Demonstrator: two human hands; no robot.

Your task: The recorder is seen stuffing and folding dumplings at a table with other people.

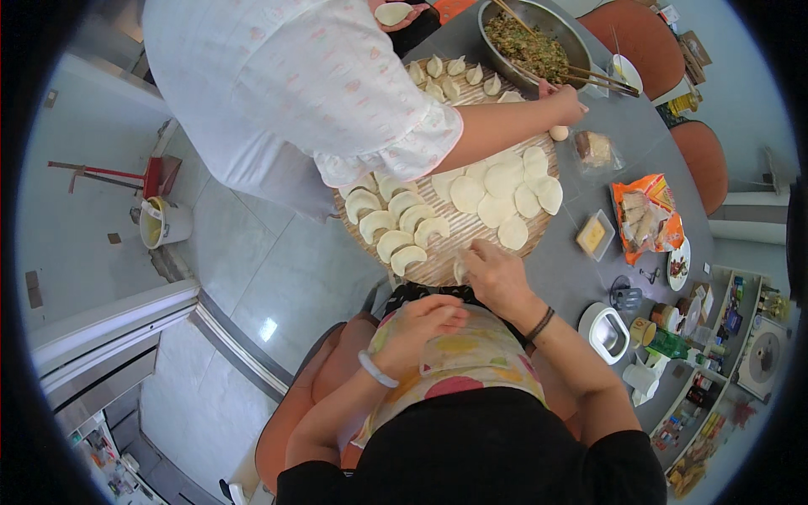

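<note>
My right hand is at the near edge of a round woven board, its fingers closed on a pale folded dumpling, partly hidden by the fingers. My left hand hovers over my apron, holding nothing, its fingers stretched out and loosely side by side. Left of my right hand, several crescent dumplings lie in rows on the board. Flat round dough wrappers overlap on its right part, one lone wrapper closest to my right hand.
Across the board, a person in a white blouse holds a wrapper and reaches toward a metal bowl of filling with chopsticks. Along the right stand an orange food bag, a small plastic box and a white dish.
</note>
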